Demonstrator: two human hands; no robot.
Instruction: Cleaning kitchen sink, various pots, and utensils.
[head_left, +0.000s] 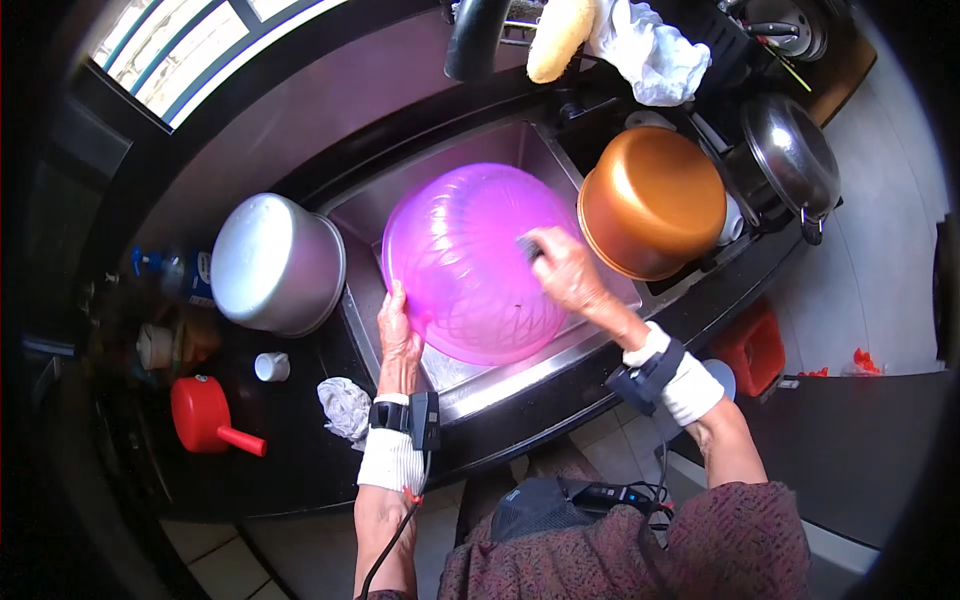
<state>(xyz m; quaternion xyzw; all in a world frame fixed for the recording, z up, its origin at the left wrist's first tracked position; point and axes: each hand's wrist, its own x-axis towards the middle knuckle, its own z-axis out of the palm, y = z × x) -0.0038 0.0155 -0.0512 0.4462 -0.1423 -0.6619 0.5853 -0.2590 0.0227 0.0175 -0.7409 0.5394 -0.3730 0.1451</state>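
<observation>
A large translucent pink plastic basin (480, 255) lies upside down over a stainless steel sink (450, 379). My left hand (400, 330) grips its lower left rim. On the right side of its underside, my right hand (562, 270) holds a small dark grey scrubbing pad (529, 247) against the plastic. An upturned copper-coloured pot (652, 199) sits just right of the basin, and an upturned silver metal pot (274, 262) stands to its left.
Left on the black counter are a white cup (272, 367), a crumpled cloth (346, 409), a red saucepan (201, 415) and a blue pump bottle (180, 270). A loofah (561, 37) and white plastic bag (652, 64) hang above. A lidded steel pot (791, 157) stands right.
</observation>
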